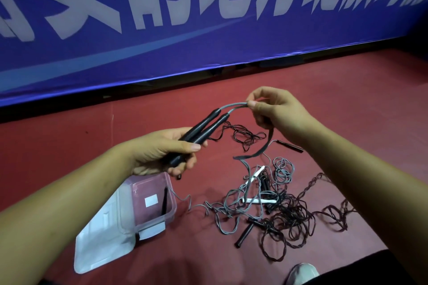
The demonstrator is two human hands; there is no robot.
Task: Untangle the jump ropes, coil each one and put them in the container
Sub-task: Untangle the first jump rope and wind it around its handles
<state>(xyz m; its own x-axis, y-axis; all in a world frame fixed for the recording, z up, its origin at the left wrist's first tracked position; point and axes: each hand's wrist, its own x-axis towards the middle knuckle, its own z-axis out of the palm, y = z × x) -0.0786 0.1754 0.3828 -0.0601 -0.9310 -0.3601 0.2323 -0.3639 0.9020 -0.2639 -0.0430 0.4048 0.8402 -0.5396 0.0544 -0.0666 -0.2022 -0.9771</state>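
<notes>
The red floor point(301, 81) is carrying a clear container point(148, 222), which is sitting upright with its flat lid point(99, 245) lying just beside it. To the right, tangled grey and dark jump ropes point(284, 213) are sprawling across the floor, with black handles point(244, 235) and white handles point(259, 201) lying among them.

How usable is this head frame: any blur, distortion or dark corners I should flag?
Head view: the left hand on the black handles and the right hand pinching the grey rope are fairly sharp; the banner lettering and the shoe at the bottom edge look soft; wide-angle distortion bows the banner's lower edge; the bottom right corner falls dark.
</notes>
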